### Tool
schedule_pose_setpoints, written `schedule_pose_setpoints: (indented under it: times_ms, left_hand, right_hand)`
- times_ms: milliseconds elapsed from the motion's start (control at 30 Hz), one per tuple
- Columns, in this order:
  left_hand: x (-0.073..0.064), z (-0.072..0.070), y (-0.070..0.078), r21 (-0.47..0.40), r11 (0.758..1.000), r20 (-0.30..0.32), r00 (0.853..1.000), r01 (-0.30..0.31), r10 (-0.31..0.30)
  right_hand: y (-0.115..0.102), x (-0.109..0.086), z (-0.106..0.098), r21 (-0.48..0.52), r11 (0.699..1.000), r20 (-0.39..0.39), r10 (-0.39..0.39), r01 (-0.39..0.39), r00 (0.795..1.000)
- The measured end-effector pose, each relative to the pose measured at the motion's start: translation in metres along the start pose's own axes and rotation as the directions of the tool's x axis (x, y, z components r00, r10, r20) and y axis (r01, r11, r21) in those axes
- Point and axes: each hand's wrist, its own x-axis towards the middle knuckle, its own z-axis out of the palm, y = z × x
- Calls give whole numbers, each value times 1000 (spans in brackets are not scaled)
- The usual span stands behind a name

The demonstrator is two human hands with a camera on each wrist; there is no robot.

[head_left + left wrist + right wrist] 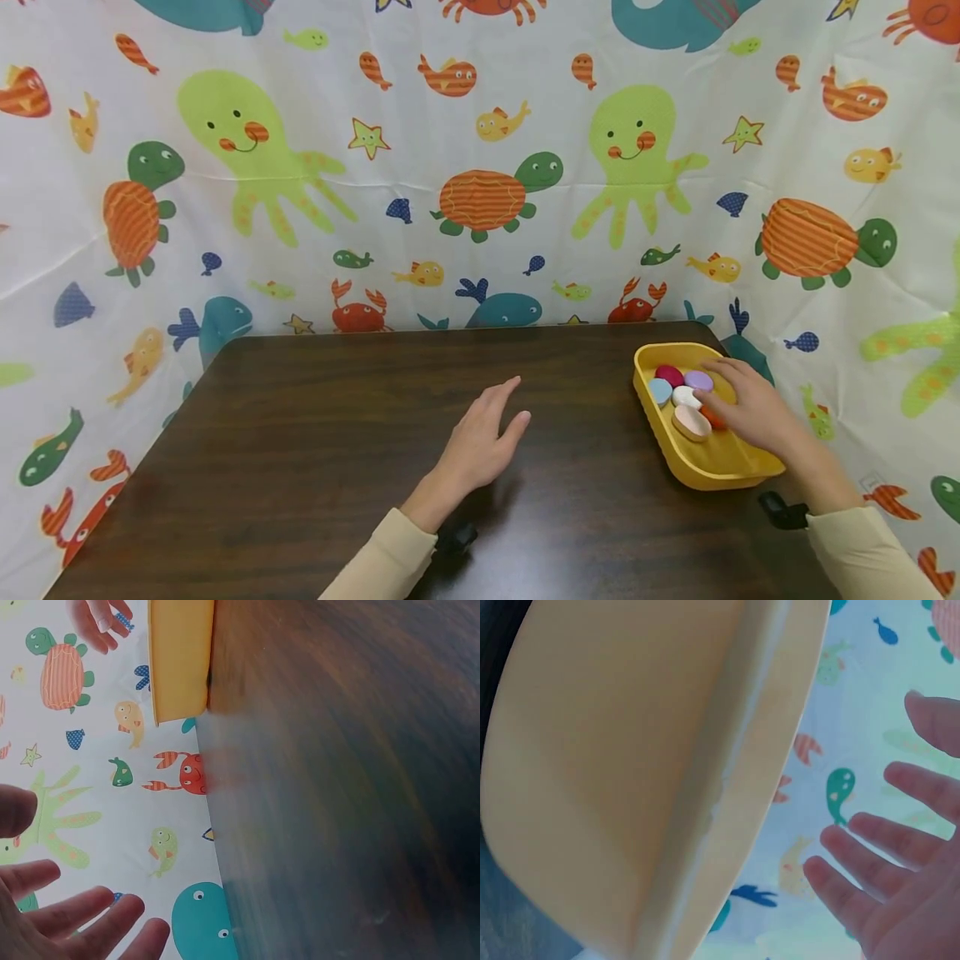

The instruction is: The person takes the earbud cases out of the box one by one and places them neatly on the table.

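At the table's right side stands a yellow tub with several small rounded pieces inside. Among them are a crimson piece, a lavender one, a light blue one, a white one and a cream one. An orange piece is partly hidden by my right hand, which hovers over the tub with fingers extended and holds nothing. In the right wrist view the tub's outer wall fills the left half. My left hand is raised over the table's middle, fingers straight, thumb apart, holding nothing.
The dark wooden table reaches back to a white curtain printed with sea animals, which also hangs along both sides. Dark wrist devices sit under the left cuff and the right cuff.
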Motion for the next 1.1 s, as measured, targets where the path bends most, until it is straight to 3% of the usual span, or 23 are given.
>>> schedule_pose_setpoints:
  times_ms: [567, 1100]
  left_hand:
    - [9, 9, 5, -41, 997, -21, 997, -72, 71]
    - [30, 20, 10, -134, 986, 31, 994, -100, 105]
  right_hand:
    - [27, -3, -9, 27, 998, 15, 49, -50, 999]
    - [50, -2, -1, 84, 987, 46, 134, -137, 990]
